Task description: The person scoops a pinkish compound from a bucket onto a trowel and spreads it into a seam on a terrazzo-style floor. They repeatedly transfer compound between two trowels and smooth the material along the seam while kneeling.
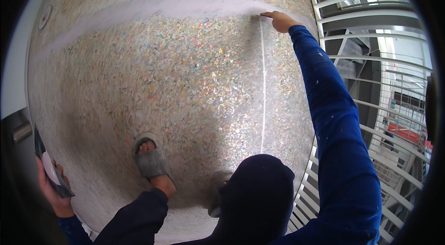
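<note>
Right hand (279, 20) stretched far forward, fingers pressed flat on the pale filler strip (157, 8) running crosswise on the speckled floor (185, 83). Left hand (52, 188) hangs back low, gripping a flat board (48, 171).

The floor (185, 73) is beige terrazzo, speckled with small chips of red, blue, yellow and white, and crossed by pale whitish bands (153, 9). The sleeve (333, 120) is bright blue with tiny pale flecks. The sandal (150, 161) is grey. The railing (366, 18) is white. The trousers (139, 217) are dark navy.
</note>
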Action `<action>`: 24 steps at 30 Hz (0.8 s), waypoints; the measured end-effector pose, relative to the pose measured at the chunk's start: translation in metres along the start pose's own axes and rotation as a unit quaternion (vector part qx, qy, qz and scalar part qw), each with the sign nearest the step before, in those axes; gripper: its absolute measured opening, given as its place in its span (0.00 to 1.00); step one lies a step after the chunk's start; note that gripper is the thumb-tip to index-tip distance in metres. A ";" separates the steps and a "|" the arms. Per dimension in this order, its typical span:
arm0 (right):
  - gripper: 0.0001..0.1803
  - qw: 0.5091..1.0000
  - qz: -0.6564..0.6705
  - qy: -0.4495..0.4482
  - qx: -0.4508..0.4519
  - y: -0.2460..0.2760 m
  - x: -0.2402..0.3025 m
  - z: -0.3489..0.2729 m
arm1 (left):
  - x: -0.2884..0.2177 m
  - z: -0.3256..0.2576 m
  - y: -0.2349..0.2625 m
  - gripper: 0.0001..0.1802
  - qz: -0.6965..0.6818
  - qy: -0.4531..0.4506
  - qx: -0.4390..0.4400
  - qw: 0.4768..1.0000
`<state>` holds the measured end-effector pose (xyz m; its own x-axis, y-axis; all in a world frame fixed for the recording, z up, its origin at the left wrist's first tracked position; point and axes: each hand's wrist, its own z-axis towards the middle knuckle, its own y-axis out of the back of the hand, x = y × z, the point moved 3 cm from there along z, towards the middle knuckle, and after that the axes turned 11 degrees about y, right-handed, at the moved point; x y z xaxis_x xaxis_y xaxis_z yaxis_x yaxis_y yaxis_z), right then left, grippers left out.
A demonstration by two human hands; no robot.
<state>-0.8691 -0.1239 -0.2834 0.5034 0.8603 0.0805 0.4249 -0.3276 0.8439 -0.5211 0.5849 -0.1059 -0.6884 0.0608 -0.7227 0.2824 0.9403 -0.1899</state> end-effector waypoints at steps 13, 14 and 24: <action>0.44 0.994 -0.022 -0.091 0.059 -0.036 0.018 -0.022 | 0.015 -0.039 0.023 0.20 0.006 -0.026 0.012 1.000; 0.44 0.995 -0.018 -0.085 0.057 -0.039 0.023 -0.030 | 0.017 -0.042 0.022 0.20 -0.005 -0.025 0.008 1.000; 0.40 0.996 -0.052 -0.069 0.034 -0.090 0.069 -0.117 | 0.011 -0.024 0.019 0.21 -0.027 -0.016 0.186 0.982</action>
<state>-0.9611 0.0108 -0.2917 0.5511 0.8304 -0.0824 0.5273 -0.2700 0.8056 -0.5389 0.6114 -0.1014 -0.6897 -0.0016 -0.7241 0.4748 0.7540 -0.4540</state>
